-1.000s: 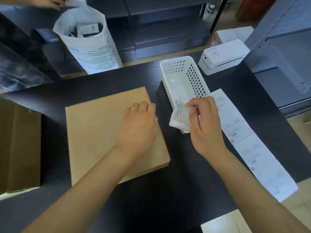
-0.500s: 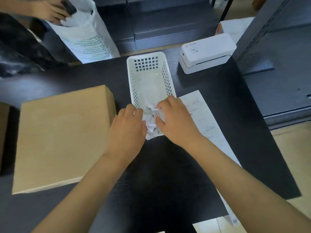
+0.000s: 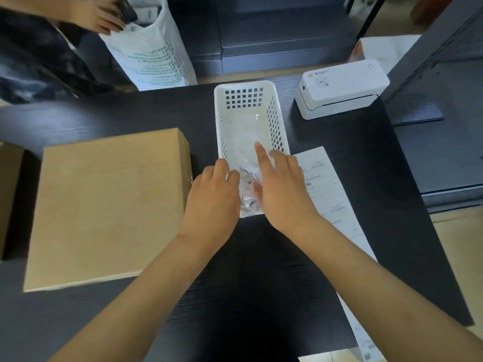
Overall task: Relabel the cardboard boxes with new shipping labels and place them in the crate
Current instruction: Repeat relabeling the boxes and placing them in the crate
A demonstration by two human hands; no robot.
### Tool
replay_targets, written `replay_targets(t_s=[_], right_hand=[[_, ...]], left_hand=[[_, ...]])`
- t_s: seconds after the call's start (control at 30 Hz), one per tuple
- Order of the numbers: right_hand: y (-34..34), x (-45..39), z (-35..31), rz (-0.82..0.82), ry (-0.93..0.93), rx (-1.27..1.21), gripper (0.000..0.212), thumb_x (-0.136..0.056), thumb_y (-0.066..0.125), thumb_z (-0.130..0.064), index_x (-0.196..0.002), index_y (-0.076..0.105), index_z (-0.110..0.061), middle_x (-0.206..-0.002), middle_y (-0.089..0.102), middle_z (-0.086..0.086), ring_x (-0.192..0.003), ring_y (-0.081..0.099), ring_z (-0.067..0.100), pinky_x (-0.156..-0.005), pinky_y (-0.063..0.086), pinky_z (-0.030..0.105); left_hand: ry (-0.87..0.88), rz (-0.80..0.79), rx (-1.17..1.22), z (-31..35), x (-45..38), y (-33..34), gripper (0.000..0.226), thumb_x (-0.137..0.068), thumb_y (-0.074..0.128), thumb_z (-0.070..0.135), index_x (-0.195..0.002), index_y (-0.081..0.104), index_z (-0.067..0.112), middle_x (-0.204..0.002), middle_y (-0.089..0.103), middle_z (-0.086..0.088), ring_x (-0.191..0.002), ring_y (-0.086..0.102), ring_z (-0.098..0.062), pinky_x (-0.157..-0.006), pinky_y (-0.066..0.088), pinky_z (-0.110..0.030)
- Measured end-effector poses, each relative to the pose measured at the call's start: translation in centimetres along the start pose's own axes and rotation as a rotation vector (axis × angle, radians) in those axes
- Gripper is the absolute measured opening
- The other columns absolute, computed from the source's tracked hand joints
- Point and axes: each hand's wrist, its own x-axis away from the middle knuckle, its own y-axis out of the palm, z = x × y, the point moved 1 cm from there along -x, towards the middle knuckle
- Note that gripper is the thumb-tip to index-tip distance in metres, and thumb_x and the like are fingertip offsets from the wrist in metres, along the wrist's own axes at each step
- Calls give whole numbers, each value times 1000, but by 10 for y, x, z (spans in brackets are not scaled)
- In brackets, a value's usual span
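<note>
Both hands over white basket (image 3: 222, 118) near end, right hand (image 3: 283, 189) fingers spread, left hand (image 3: 213, 194) curled (grip unclear) beside crumpled label (image 3: 248, 178), cardboard box (image 3: 104, 205) left on bench (image 3: 261, 270)

Left hand (image 3: 213, 197): fingertips curl out of sight at the basket (image 3: 245, 86) near rim; cannot tell if they touch the crumpled paper (image 3: 248, 178).
Right hand (image 3: 281, 189): covers the right part of the paper and the basket's near right corner.
Paper print: too small to read.
Label strip (image 3: 329, 194): left edge hidden under right forearm; near end cut by bottom edge; text illegible.
Second box (image 3: 9, 189): cut by left edge.
Other person's hand (image 3: 100, 15): dark object in it blurred, unidentifiable; arm cut by top edge.
Bag (image 3: 154, 56): top cut off.
Printer (image 3: 342, 87) logo: unreadable.
</note>
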Motion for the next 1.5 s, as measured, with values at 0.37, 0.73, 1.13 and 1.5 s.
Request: replay_targets(t_s=[0.37,0.73,1.13,1.5], right_hand=[[-47,27,25,235,-13,-257,29,-96,54,-21,-124,56,-15,-130,52,3,-119,44,18,-99,37,26],[-58,78,137,162,43,-279,22,-95,53,-20,-117,58,-20,-122,53,-4,-113,42,10,-93,36,22],[-15,172,233,-194,149,-298,22,-98,47,-27,-117,56,-20,-109,59,-2,-84,54,10,-68,47,23],[5,176,238,-247,276,-453,14,-98,47,-27,-107,57,-24,-91,58,-9,-69,54,1,-55,43,14]], left_hand=[[45,53,-58,20,3,-22,29,-98,45,29,-125,51,19,-118,54,-1,-106,52,-19,-88,40,-30],[153,40,4,127,25,-2,25,-98,40,25,-117,55,17,-109,57,-2,-97,53,-22,-81,39,-32],[112,-230,26,247,87,72,39,-100,35,44,-127,48,20,-126,52,0,-113,50,-19,-96,39,-33],[100,-282,-62,226,56,100,67,-99,30,51,-153,7,18,-161,0,-7,-148,-3,-27,-120,5,-41]])
